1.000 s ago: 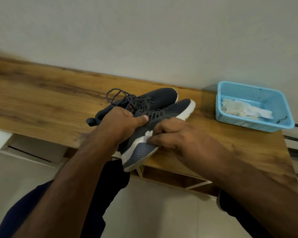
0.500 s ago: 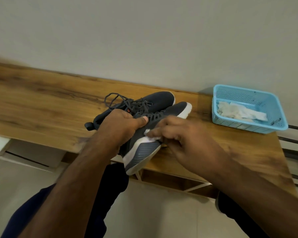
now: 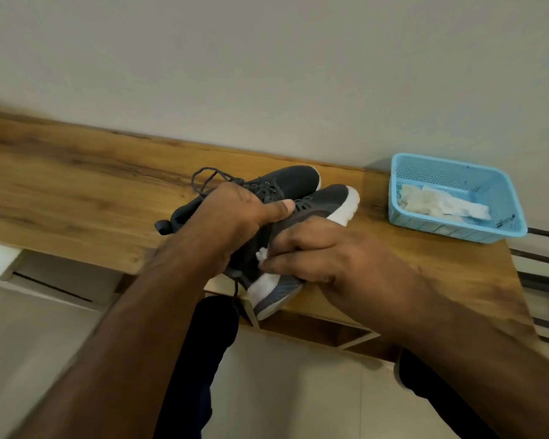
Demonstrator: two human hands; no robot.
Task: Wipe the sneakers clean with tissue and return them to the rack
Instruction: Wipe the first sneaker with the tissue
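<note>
Both hands work at the wooden shelf's [image 3: 76, 198] front edge: the left hand [image 3: 235, 223] grips a dark grey white-soled sneaker [image 3: 327, 201], the right hand [image 3: 317, 255] pinches white crumpled tissue [image 3: 262, 255] against its side. Beyond lies the second dark sneaker [image 3: 292, 180], then a blue perforated plastic basket [image 3: 495, 198] holding used tissues [image 3: 431, 202].

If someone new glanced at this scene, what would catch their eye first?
Two hands at centre working on a dark sneaker: the left hand grips its upper, while the right hand presses a white tissue against its side. To the right, a blue basket on the wooden shelf holds crumpled tissues.
</note>
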